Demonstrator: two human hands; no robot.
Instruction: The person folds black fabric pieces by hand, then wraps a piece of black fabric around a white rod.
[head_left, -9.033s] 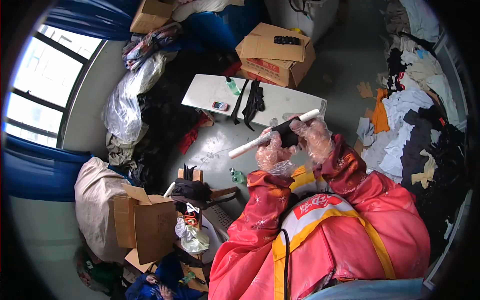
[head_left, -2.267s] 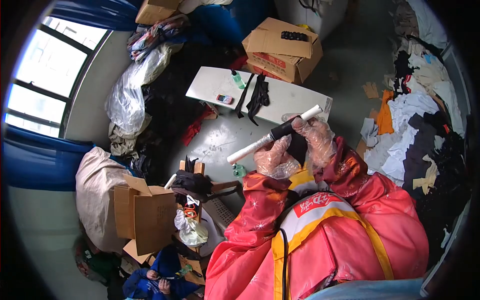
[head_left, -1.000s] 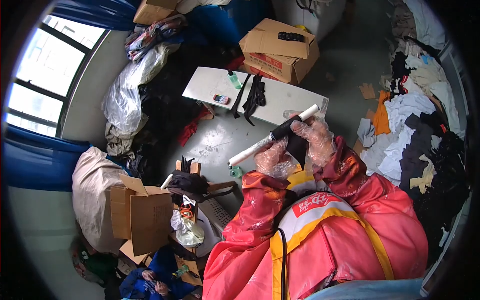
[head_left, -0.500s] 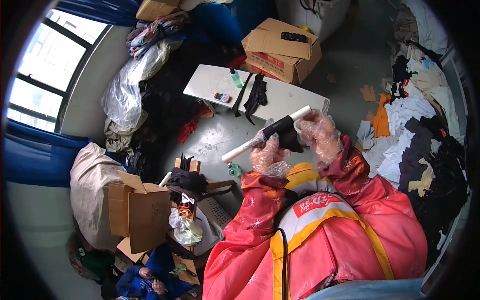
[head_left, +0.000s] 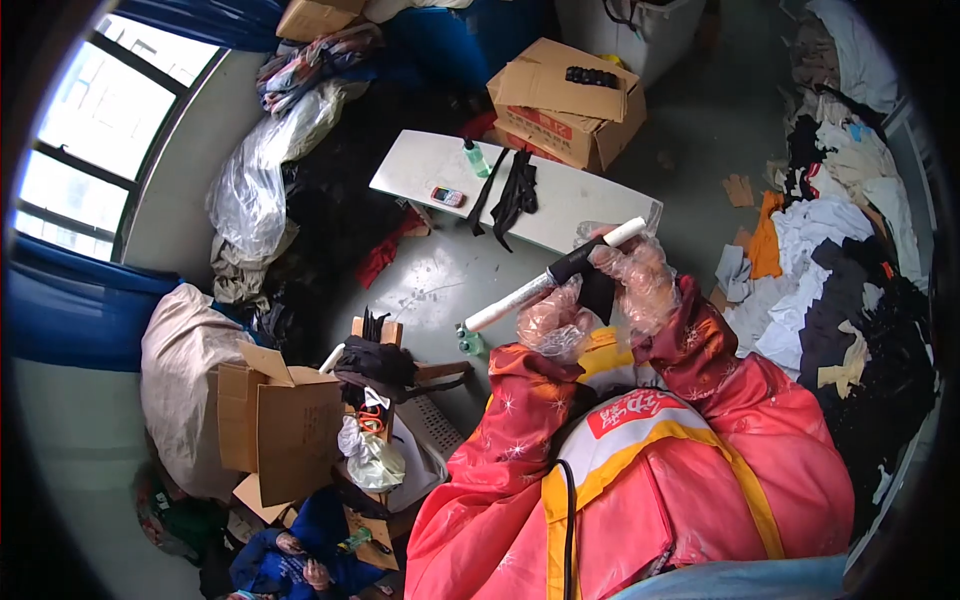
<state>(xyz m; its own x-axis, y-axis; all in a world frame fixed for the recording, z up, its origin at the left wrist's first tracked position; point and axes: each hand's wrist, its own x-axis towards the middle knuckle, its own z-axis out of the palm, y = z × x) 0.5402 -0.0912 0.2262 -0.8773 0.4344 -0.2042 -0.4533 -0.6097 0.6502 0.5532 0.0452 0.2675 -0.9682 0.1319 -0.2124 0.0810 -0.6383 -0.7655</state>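
Observation:
A long white tube (head_left: pixel 512 303) slants up to the right above my lap, with black cloth (head_left: pixel 574 264) wrapped round its middle and hanging below it. My left hand (head_left: pixel 552 322), in a clear plastic glove, closes on the tube and the cloth's left edge. Also gloved, my right hand (head_left: pixel 640 280) grips the tube near its upper right end, beside the cloth. Beyond them stands a white bench (head_left: pixel 400 163) bearing a red phone (head_left: pixel 447 196), a green bottle (head_left: pixel 476 158) and black strips (head_left: pixel 515 198).
Cardboard boxes (head_left: pixel 560 90) stand behind the bench. At the left are an open box (head_left: pixel 298 430), a stool with black cloth (head_left: pixel 375 364) and a small green bottle (head_left: pixel 470 340). Cloth heaps (head_left: pixel 800 260) line the right. A person in blue (head_left: pixel 290 560) sits at lower left.
Over the last half second the tube has shifted to the right and slightly down. My right hand, earlier apart from the cloth's right side, has closed in on the tube.

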